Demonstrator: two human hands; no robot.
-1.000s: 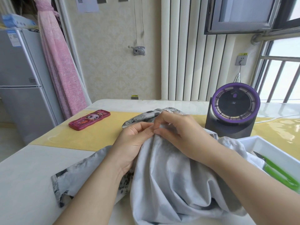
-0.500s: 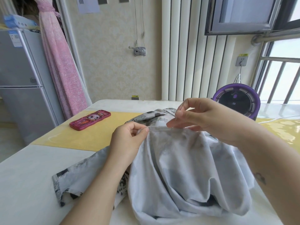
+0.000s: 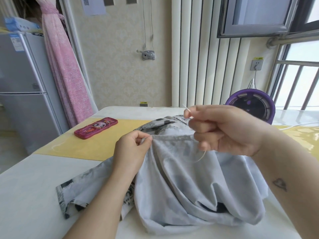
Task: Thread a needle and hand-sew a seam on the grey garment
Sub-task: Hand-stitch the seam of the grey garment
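Garment [image 3: 181, 178] heaped centre frame on table [image 3: 25, 195], top edge pinched by left hand [image 3: 131, 150]. Right hand [image 3: 224, 130], centre right, pinches needle [image 3: 186, 107]; thread [image 3: 201, 156] barely visible, looping below. Fan [image 3: 250, 104] half hidden behind it. Socket [image 3: 256, 65] sticker and fridge [image 3: 20, 83] labels unreadable tbh.

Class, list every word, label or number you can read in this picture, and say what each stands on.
No text reads with certainty.
Upper yellow label, above the wall socket: characters too small.
Lower yellow label, behind the table: too small.
Stickers on the fridge: blurred.
Paper sheet on the wall: QR code, print unreadable.
Blue packet on the fridge: blurred.
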